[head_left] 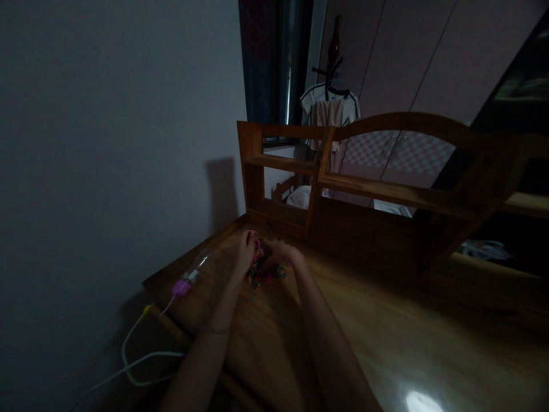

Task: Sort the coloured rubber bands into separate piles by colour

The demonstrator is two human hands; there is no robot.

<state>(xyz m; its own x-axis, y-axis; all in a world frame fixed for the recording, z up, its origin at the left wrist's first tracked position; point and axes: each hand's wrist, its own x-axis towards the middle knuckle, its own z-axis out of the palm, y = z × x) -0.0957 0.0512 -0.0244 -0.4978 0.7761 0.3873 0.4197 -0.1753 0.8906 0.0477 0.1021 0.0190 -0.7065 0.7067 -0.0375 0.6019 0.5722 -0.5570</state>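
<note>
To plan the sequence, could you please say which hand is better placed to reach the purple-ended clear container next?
Probably the left hand: it is nearer the container; the right hand is at the right of the colourful pile.

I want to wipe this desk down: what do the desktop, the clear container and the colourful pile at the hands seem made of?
Desktop: likely wood, smooth and glossy; grain and a bright reflection show.
Clear container: probably shiny plastic, perhaps glass; see-through, with highlights.
Colourful pile: thin strands, maybe rubber or yarn; too dim to tell.

From the head, one view looks down across a desk (pixel 398 326)
</note>
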